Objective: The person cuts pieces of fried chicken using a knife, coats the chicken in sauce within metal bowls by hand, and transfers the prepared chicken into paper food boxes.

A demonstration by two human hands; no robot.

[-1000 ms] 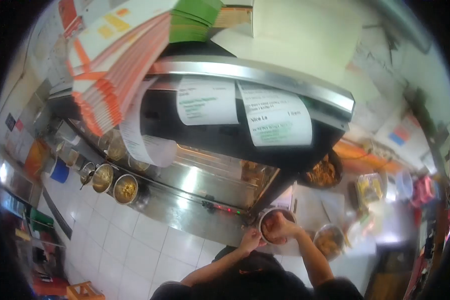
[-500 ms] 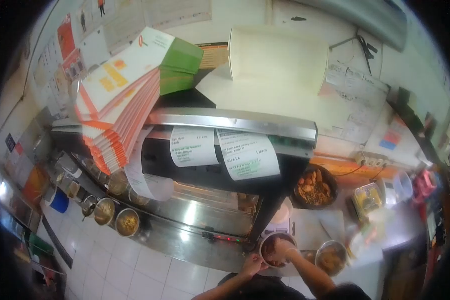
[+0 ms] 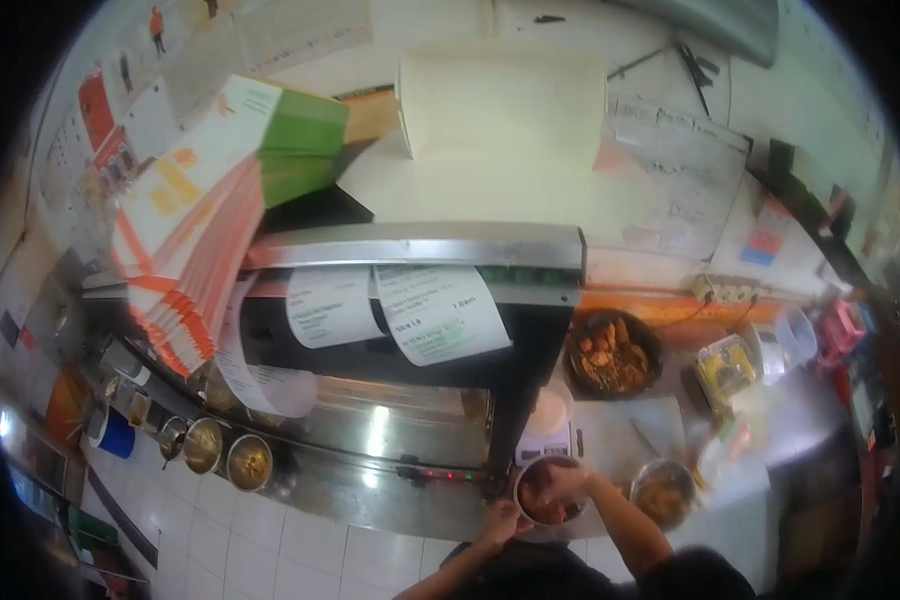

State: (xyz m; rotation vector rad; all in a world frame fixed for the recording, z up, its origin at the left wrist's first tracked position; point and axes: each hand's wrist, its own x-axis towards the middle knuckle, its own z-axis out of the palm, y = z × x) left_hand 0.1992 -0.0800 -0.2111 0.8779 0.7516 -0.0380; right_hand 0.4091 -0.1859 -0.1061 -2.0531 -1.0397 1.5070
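A round metal bowl (image 3: 528, 511) with dark reddish contents stands at the counter's front edge. My left hand (image 3: 503, 522) is at its lower left rim, fingers closed against it. My right hand (image 3: 568, 487) reaches into the bowl from the right; its fingers are low among the contents and too blurred to make out. Close by on the right stands a second metal bowl (image 3: 663, 494) of brownish food. Just behind the first bowl is a white kitchen scale (image 3: 542, 440) with a pale round container (image 3: 550, 412) on it.
A white cutting board (image 3: 610, 425) with a knife lies behind the bowls. Further back are a dark pan (image 3: 615, 352) of fried pieces and a yellow-filled tub (image 3: 727, 370). Above the counter, a metal rail (image 3: 410, 245) holds order slips (image 3: 445, 315) beside stacked folded boxes (image 3: 195, 220).
The camera view has shifted, so the shelf and slips sit further left. My right hand has moved slightly within the bowl; my left hand stays at its rim.
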